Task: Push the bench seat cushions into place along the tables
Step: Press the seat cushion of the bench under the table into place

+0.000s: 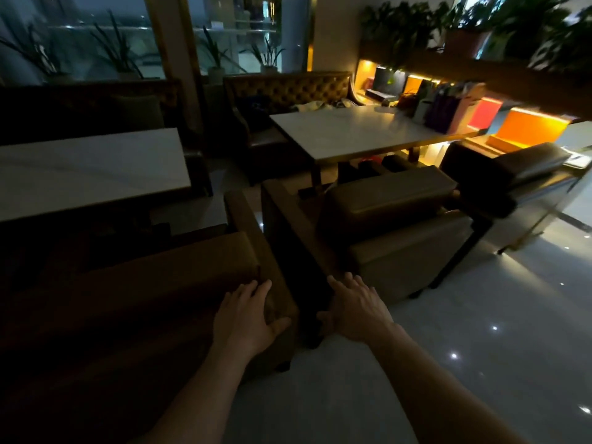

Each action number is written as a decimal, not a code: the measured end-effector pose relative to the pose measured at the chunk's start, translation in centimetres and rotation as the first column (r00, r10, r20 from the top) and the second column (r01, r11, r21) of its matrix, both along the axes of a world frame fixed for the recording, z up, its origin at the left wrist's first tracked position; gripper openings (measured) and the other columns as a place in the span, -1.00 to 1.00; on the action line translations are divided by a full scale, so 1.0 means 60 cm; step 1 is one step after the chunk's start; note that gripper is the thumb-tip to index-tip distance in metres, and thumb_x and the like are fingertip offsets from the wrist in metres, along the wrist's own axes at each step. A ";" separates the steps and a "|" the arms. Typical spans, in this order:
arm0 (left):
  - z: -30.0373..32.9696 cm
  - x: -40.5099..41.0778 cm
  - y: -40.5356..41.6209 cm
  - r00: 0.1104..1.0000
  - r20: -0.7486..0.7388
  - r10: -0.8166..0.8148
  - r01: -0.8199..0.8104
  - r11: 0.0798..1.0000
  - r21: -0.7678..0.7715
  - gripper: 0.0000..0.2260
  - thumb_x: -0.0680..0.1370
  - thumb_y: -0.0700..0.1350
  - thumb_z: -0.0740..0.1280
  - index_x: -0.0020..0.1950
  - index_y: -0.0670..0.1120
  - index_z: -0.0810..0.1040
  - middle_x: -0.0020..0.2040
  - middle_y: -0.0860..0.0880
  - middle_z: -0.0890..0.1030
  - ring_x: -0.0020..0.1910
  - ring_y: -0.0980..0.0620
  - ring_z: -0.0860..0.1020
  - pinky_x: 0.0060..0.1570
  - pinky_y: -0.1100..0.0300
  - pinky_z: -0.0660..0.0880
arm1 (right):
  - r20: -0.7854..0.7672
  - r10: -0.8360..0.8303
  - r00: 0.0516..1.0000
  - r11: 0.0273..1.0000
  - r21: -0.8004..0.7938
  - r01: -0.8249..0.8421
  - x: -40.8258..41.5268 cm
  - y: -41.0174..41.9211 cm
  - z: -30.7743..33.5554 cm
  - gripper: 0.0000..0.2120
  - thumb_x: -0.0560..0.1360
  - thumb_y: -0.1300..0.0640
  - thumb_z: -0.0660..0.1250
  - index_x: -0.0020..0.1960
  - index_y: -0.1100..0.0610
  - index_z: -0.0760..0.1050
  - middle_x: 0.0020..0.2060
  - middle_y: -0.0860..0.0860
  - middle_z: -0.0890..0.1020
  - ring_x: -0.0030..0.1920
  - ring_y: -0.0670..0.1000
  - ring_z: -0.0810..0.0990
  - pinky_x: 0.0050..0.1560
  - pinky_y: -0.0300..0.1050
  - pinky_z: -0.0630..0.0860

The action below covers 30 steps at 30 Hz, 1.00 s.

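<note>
Down low, the left hand (248, 318) lies flat with fingers spread on the end of the brown bench (153, 283), thumb hooked over its corner. Just beside it, the right hand (355, 310) is spread open against a second bench's dark end (288, 238). Beyond, its seat cushion (389, 195) sits close under a white table (362, 131).

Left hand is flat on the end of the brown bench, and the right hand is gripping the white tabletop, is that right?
Not quite. The left hand does lie flat on the end of the brown bench, but the right hand is not on any tabletop. The head view shows it open, fingers spread, low beside the neighbouring dark bench end; the white table stands farther back.
</note>
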<state>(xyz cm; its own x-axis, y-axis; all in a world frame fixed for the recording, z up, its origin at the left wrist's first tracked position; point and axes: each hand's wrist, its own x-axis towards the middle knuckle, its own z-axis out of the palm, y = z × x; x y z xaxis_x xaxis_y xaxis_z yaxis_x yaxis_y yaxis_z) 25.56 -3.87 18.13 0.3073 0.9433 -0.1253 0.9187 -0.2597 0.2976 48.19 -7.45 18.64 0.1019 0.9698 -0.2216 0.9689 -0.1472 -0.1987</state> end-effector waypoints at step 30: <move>-0.242 0.769 0.370 1.000 0.020 0.004 -0.002 0.998 -0.065 -0.14 0.43 0.36 0.34 0.58 0.12 0.00 0.60 -0.02 0.07 0.56 -0.07 0.02 0.52 -0.09 0.02 | 0.046 0.089 0.995 0.987 -0.135 -0.082 0.802 0.398 -0.229 -0.06 0.46 -0.40 0.27 0.62 -0.04 -0.09 0.59 0.19 0.03 0.59 0.20 -0.03 0.54 0.21 0.08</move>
